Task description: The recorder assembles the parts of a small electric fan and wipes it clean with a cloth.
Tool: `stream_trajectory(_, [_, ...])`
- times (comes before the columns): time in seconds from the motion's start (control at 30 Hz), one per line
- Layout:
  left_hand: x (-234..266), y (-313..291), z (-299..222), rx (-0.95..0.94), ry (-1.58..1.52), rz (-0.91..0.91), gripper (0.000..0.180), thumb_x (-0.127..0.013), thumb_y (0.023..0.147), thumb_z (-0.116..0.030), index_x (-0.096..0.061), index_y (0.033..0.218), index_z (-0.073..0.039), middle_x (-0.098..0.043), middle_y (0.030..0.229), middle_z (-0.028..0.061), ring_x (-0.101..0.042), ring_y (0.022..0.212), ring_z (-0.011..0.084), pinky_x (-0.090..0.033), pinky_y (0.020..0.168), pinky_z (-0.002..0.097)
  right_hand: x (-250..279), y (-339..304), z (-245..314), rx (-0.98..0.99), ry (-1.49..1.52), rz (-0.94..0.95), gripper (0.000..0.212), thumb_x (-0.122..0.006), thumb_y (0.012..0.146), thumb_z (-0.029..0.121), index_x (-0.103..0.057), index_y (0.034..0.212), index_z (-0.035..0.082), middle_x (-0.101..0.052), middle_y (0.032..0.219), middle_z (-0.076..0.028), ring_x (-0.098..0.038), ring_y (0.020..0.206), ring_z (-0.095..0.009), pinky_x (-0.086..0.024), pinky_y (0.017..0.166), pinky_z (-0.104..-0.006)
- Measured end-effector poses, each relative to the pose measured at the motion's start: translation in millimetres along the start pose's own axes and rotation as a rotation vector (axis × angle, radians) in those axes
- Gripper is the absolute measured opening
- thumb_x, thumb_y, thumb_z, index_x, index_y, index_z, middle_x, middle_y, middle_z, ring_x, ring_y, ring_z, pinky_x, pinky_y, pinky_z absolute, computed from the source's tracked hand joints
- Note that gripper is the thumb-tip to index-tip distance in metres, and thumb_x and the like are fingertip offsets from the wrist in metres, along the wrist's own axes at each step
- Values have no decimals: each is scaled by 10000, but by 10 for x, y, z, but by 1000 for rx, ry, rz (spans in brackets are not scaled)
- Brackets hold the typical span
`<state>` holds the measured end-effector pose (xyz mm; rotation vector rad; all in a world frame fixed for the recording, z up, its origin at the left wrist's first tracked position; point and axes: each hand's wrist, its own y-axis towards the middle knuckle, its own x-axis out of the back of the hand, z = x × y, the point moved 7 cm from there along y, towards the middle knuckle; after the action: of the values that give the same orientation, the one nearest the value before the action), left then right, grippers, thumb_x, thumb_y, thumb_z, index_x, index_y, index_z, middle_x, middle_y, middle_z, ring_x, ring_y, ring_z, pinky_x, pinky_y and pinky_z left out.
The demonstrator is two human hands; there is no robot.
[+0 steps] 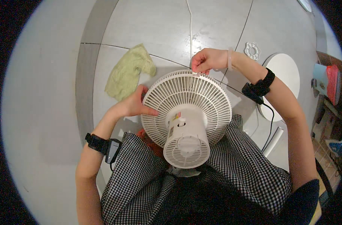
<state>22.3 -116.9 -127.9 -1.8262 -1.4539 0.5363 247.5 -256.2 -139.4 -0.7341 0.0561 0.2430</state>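
Note:
A white electric fan head [186, 112] rests between my knees, its slatted rear guard and round motor housing [187, 146] facing up. My left hand [135, 105] grips the left side of the guard, thumb over the slats and fingers around the rim. At the far edge, the fingers of my right hand [205, 62] pinch closed on the rim beside a small white clip [195, 74]. What lies between those fingertips is partly hidden. A white cord [190, 30] runs from the far side of the floor toward this spot.
A green cloth [129, 72] lies crumpled on the tiles at the left. To the right are a white flower-shaped ring [252, 51], a round white base [285, 71] and a white tube [274, 141]. Shelving with bags [331, 84] stands at the far right.

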Motion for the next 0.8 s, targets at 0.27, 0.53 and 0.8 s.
stream_trajectory(0.27, [12,-16,-30,21,40,3,946,-885,604,-398,-373,1244,74,-581,1124,205,-578,1045,273,-471,907,350,32,37,13,-4,-86,-97,121,-703,815,130,-658,842,21,-635,735,-35,-590,647,-110,-498,597,-262])
stream_trajectory(0.53, [40,22,18,15,21,-14,919,-884,610,-389,-387,1233,69,-588,1105,199,-583,1024,262,-476,888,342,34,31,161,-49,-264,-95,98,-721,779,66,-635,756,26,-614,693,-25,-576,624,-97,-476,561,-254])
stream_trajectory(0.8, [24,-41,-124,66,-17,27,879,-885,626,-300,-380,1252,53,-585,1145,173,-574,1063,254,-467,927,354,104,38,-37,63,26,-24,71,-705,816,92,-689,827,24,-668,805,-48,-632,737,-114,-546,673,-258])
